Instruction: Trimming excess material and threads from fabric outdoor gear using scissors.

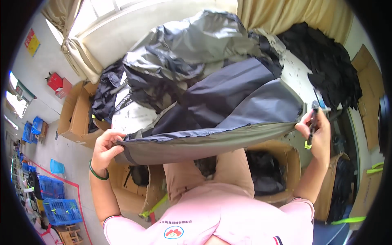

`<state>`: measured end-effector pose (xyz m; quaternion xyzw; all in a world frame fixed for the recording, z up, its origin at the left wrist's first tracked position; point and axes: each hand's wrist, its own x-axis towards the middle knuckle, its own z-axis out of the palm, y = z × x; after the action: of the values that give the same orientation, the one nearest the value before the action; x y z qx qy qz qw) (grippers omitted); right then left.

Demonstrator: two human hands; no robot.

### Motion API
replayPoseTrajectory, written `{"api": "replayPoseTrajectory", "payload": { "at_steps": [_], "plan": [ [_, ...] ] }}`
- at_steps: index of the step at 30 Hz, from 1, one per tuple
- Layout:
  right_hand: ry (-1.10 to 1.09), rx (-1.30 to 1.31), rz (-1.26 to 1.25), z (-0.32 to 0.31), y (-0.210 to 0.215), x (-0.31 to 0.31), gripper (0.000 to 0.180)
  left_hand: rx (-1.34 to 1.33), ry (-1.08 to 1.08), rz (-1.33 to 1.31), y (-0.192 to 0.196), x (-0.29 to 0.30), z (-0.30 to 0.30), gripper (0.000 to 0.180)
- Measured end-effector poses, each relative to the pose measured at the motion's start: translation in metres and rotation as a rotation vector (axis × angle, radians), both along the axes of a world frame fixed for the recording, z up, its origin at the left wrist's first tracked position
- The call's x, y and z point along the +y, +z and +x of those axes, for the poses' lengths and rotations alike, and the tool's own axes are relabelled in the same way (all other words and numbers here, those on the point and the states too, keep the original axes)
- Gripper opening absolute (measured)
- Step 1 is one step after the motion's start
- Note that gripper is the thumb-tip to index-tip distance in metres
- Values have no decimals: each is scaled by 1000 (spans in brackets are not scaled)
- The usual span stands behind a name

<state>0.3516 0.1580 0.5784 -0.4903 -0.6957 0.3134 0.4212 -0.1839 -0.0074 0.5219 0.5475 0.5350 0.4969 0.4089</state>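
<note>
A large sheet of coated fabric, dark blue-black inside and grey-brown outside, is stretched across in front of me. Its near edge hangs over the table's front. My left hand pinches the left corner between thumb and fingers. At the right corner, my right hand is closed on the edge and also holds a slim black tool with a yellow-green end, whose exact kind I cannot make out. The far part of the fabric lies on the white tabletop.
Behind it is a heap of shiny grey fabric; black fabric is piled at the far right. Cardboard boxes stand left, below the table and at right. Blue crates sit on the left floor.
</note>
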Motion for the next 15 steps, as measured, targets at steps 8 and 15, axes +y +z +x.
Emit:
{"api": "replayPoseTrajectory", "payload": {
  "at_steps": [8, 15],
  "plan": [
    [160, -238, -452, 22, -181, -36, 34, 57, -99, -642, -177, -7, 22, 13],
    [199, -314, -511, 28, -213, -70, 31, 668, -208, 11, -160, 36, 140, 23]
  ]
}}
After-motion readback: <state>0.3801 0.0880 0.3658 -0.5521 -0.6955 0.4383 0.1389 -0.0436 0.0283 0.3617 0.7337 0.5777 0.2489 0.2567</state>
